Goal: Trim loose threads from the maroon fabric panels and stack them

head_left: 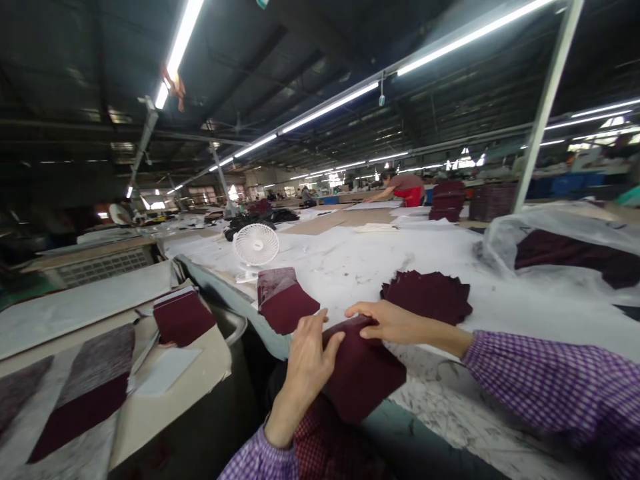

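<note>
Head view: held a maroon cloth [367,380] up by its top edge, just over the near edge of a white-covered table [340,257]. Closed the left hand [306,353] on its upper left corner, thumb against the near face; pinched the right hand [383,323] on the same edge, a little farther along, thumb in front and fingertips mostly behind. Could not tell whether one layer or several. Looked light, soft and limp, likely to fold or sag at the loose lower corners; not fragile, and with little sign of being slippery. Seemed best taken near both ends of one edge, to keep it flat. Saw beyond it a small cloth pile [290,308], a fanned-out maroon stack [427,297] and a white fan [256,245].
</note>
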{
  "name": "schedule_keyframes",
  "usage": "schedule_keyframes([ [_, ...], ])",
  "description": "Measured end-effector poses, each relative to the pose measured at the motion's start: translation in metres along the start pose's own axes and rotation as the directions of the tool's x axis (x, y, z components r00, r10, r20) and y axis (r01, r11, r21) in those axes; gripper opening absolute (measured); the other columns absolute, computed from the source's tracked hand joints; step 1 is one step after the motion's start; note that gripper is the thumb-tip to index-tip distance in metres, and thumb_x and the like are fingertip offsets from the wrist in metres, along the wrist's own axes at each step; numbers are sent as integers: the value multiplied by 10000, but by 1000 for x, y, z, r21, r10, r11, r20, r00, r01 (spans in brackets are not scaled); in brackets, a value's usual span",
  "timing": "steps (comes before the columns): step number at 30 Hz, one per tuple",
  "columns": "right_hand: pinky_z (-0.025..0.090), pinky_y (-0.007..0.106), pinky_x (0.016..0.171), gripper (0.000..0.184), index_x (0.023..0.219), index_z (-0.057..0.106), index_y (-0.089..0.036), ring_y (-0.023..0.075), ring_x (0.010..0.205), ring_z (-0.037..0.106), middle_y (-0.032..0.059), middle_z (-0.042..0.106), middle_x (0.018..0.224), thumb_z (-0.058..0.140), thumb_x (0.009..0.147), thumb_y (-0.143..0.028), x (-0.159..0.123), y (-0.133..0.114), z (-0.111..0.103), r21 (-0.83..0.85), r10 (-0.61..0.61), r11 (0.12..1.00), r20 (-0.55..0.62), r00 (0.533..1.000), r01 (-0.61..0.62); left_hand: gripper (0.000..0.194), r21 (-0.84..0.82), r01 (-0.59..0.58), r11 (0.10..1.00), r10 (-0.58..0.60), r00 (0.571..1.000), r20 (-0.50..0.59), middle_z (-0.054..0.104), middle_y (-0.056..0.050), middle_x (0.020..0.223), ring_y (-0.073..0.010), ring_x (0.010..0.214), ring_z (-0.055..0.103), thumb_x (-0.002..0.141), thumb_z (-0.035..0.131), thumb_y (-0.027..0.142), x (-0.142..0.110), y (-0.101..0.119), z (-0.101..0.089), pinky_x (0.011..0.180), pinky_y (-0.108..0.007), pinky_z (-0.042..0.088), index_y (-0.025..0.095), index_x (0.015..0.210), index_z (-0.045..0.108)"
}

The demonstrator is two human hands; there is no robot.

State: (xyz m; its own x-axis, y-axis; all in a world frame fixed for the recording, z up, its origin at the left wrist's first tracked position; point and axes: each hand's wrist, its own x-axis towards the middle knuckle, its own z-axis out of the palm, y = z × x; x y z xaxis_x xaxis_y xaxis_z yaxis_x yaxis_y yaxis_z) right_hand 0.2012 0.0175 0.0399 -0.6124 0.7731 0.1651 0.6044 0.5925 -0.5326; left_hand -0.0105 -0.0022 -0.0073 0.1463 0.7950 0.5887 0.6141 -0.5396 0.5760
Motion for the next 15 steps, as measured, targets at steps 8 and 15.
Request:
schedule_keyframes([
  [8,375,343,890,252,888,695,-187,223,954,562,80,684,932,492,866,-335,-5,41,-39,-409,-91,910,-26,996,72,164,-23,191,981,-182,963,199,705,-23,869,-190,822,627,823,531,189,18,10,10,785,-314,451,207,894,677],
  [15,366,335,843,118,688,674,-193,219,852,563,67,672,769,570,738,-169,-17,83,-55,-657,36,753,-6,999,-31,144,8,196,981,-194,963,189,685,5,740,-167,727,610,814,537,176,27,19,21,702,-273,430,207,785,674],
])
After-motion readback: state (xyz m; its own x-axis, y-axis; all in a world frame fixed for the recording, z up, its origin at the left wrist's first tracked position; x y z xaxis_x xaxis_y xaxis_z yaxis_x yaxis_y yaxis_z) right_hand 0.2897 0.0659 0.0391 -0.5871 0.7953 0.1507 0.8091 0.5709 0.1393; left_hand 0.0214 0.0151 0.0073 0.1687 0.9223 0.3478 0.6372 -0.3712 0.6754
